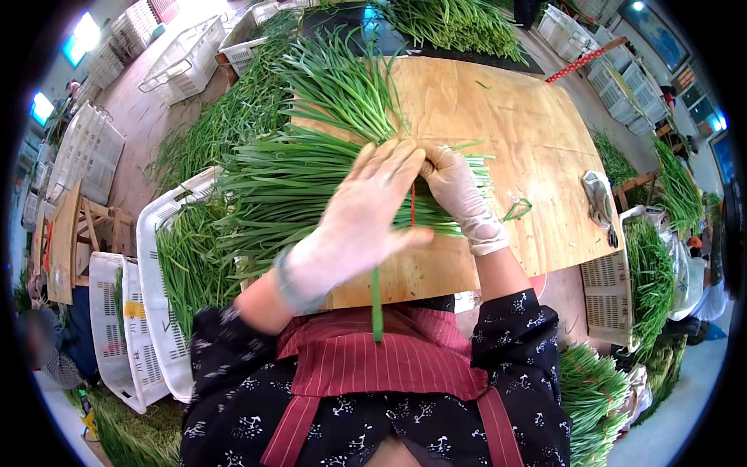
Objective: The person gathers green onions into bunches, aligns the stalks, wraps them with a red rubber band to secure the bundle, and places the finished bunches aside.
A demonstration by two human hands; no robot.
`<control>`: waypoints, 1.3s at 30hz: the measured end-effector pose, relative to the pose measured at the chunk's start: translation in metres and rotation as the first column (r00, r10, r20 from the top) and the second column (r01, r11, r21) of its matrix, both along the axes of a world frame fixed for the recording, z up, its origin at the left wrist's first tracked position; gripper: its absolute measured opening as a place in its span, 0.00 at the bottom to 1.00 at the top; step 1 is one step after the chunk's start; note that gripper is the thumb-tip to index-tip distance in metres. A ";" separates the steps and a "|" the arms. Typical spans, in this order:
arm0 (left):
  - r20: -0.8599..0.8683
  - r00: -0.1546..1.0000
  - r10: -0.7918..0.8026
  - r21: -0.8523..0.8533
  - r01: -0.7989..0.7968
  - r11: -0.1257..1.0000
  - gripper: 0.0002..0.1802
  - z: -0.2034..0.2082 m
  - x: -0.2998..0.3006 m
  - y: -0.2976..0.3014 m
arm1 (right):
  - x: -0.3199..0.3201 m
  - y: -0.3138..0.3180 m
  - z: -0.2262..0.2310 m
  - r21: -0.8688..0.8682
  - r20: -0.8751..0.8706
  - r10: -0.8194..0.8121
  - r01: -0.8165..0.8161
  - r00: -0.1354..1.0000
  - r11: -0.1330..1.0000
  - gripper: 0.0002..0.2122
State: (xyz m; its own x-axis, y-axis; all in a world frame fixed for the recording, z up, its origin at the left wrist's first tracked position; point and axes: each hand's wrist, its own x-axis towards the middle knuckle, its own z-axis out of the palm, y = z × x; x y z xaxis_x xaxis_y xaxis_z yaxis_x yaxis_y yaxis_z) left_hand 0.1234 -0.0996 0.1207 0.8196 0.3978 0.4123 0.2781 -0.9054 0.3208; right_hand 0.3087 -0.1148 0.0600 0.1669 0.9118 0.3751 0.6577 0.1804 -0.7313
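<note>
A thick bunch of garlic chives (292,175) lies across the wooden board, leaves to the left and pale stem ends to the right. My left hand (366,206), in a whitish glove, rests flat over the bunch with fingers stretched and thumb apart; it is slightly blurred. From the other side comes my gloved right hand (455,183), its fingers curled closed at the stems. A thin red tie (412,206) crosses the bunch and runs up to those fingers, whose tips are partly hidden by the left hand. Loose chives (342,86) lie just beyond.
The wooden board (506,117) carries a grey glove or cloth (598,198) at its right edge. White crates of chives stand at the left (175,257) and right (609,288). More chives (455,27) are heaped beyond the board. A person (50,350) is at the far left.
</note>
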 end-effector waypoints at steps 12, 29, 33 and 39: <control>0.178 0.981 0.077 -0.185 -0.044 0.982 0.17 -0.091 0.041 0.060 | -0.009 0.001 -0.020 0.074 -0.538 0.013 0.032 0.843 0.997 0.05; -0.155 0.914 0.374 0.439 -0.276 0.855 0.46 -0.083 0.014 -0.015 | -0.034 -0.086 -0.025 0.238 0.230 -0.165 0.109 0.959 0.965 0.06; -0.268 0.879 0.394 0.369 -0.285 0.885 0.47 -0.043 0.017 -0.003 | -0.035 -0.097 -0.013 0.226 0.304 -0.181 0.114 0.935 0.968 0.13; -0.324 0.863 0.387 0.326 -0.282 0.902 0.53 -0.065 0.020 0.007 | -0.037 -0.061 0.032 0.341 0.618 -0.311 0.110 0.722 0.934 0.21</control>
